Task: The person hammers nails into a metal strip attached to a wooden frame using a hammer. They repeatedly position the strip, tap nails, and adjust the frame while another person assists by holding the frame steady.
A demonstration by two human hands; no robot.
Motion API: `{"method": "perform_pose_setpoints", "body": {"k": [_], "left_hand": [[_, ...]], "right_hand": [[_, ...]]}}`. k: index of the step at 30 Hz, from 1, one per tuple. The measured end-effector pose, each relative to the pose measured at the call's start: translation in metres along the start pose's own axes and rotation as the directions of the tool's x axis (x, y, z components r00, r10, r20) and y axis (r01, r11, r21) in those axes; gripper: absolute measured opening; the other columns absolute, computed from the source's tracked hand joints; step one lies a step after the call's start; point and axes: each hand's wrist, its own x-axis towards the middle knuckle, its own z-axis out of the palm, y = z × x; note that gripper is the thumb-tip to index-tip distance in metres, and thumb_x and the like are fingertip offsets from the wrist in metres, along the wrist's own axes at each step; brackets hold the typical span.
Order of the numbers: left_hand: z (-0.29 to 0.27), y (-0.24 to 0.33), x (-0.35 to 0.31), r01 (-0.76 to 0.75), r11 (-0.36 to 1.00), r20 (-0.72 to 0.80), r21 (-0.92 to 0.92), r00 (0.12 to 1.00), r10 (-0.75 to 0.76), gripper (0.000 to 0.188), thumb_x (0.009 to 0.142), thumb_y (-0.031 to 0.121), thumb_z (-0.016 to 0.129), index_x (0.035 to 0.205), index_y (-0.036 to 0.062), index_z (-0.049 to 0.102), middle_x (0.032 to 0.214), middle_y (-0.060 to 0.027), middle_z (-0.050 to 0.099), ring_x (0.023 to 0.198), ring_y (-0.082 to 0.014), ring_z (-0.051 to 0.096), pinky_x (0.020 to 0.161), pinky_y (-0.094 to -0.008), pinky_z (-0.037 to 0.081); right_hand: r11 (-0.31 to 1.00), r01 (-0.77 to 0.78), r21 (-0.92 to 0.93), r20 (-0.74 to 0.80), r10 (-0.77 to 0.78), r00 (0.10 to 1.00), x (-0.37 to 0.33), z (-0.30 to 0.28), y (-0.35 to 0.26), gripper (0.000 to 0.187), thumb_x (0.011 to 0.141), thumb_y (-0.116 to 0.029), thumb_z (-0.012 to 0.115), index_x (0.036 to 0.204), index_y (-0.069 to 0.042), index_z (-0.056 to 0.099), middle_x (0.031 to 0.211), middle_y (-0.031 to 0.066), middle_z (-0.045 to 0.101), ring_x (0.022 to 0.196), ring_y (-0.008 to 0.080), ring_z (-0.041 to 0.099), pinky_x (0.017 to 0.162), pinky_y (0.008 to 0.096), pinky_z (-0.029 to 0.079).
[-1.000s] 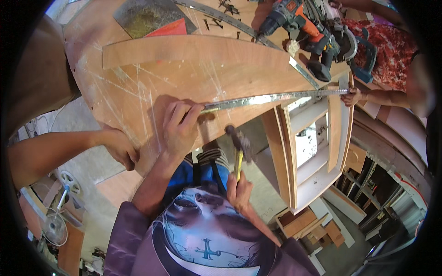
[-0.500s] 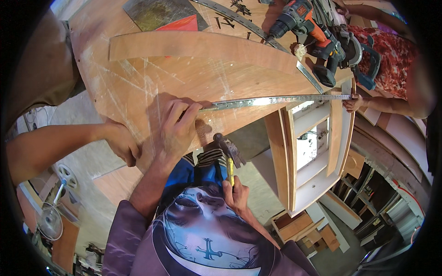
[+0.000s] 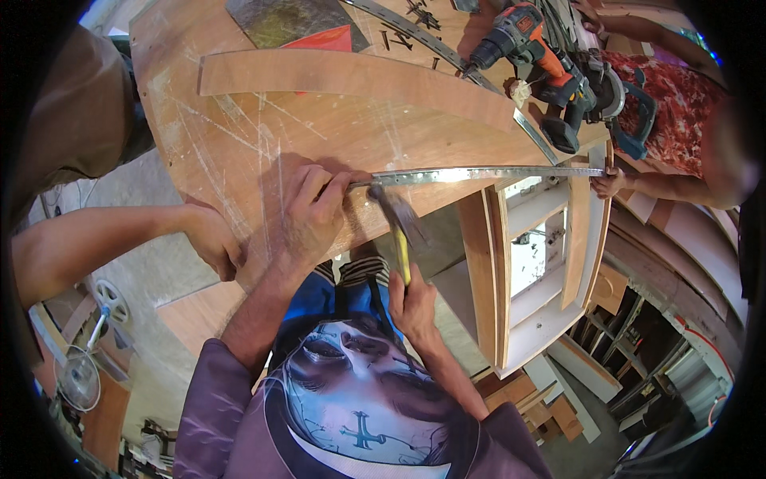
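Note:
My left hand rests on the plywood tabletop, its fingers closed at the near-left end of a long, thin metal strip with small holes. The strip runs to the right, off the table's edge and across a wooden frame. In my right hand is a hammer with a yellow handle. Its dark head, smeared by motion, is up close to the strip's end, beside my left fingertips. Whether it touches the strip I cannot tell.
A co-worker's hand holds the strip's far end. Another person's hand presses on the table at left. Farther back are a curved plywood piece, a cordless drill, a circular saw and several screws.
My right hand has raised the hammer, bringing its head from below the table edge up to the strip's end. My left hand keeps its hold, and the view has shifted slightly.

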Motion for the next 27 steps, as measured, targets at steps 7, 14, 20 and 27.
{"method": "perform_pose_setpoints", "body": {"k": [7,14,20,27], "left_hand": [[-0.023,-0.018,-0.019,-0.007,0.998,0.006,0.055,1.0,0.007,0.037,0.078,-0.007,0.079,0.112,0.0072,0.08,0.101,-0.009,0.067,0.101,-0.0313,0.067,0.088,-0.042,0.057],[-0.039,-0.031,-0.013,0.146,0.983,-0.045,0.112,0.989,-0.142,0.04,0.084,-0.004,0.078,0.121,0.0113,0.079,0.109,-0.0099,0.07,0.111,-0.0326,0.066,0.099,-0.0455,0.052],[-0.029,0.002,0.012,0.04,0.929,-0.131,0.368,0.991,0.009,0.046,0.087,0.012,0.083,0.132,0.0158,0.076,0.128,-0.009,0.068,0.125,-0.0335,0.06,0.112,-0.0559,0.038],[0.03,0.048,0.026,0.029,0.979,0.211,0.203,0.975,-0.072,0.045,0.086,0.021,0.089,0.126,0.0091,0.072,0.124,-0.013,0.068,0.124,-0.037,0.059,0.104,-0.0523,0.048]], "right_hand": [[0.991,0.039,-0.126,0.036,-0.034,0.999,-0.08,-0.001,0.054,0.018,0.101,-0.018,0.075,0.101,-0.003,0.066,0.067,0.0196,0.064,0.056,0.0394,0.067,0.053,0.0466,0.051],[0.984,0.056,-0.17,0.06,-0.046,0.997,-0.064,-0.03,0.057,0.027,0.097,-0.026,0.083,0.107,-0.004,0.071,0.074,0.0154,0.072,0.061,0.0343,0.073,0.058,0.0429,0.058],[0.974,0.046,-0.22,-0.095,-0.069,0.993,-0.025,-0.053,0.052,0.035,0.096,-0.035,0.084,0.11,-0.005,0.071,0.082,0.0161,0.075,0.068,0.0353,0.075,0.062,0.0442,0.058],[0.976,-0.081,-0.201,-0.219,0.036,0.975,-0.001,-0.089,0.078,0.043,0.095,-0.042,0.085,0.11,-0.004,0.072,0.084,0.02,0.075,0.077,0.0404,0.076,0.069,0.0484,0.059]]}}
